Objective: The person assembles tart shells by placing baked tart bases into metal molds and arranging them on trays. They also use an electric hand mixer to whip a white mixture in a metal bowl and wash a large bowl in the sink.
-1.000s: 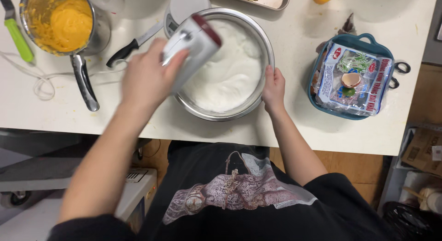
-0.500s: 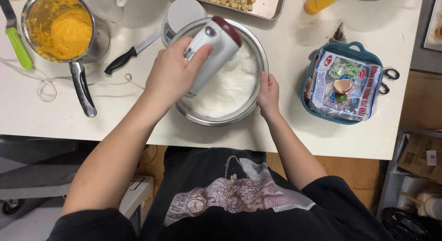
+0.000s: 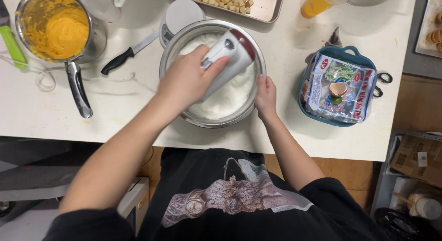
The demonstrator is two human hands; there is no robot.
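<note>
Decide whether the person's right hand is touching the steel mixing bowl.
Touching. The head view shows the right hand pressed against the outer rim of the steel mixing bowl, fingers curved along its side with no gap.
</note>
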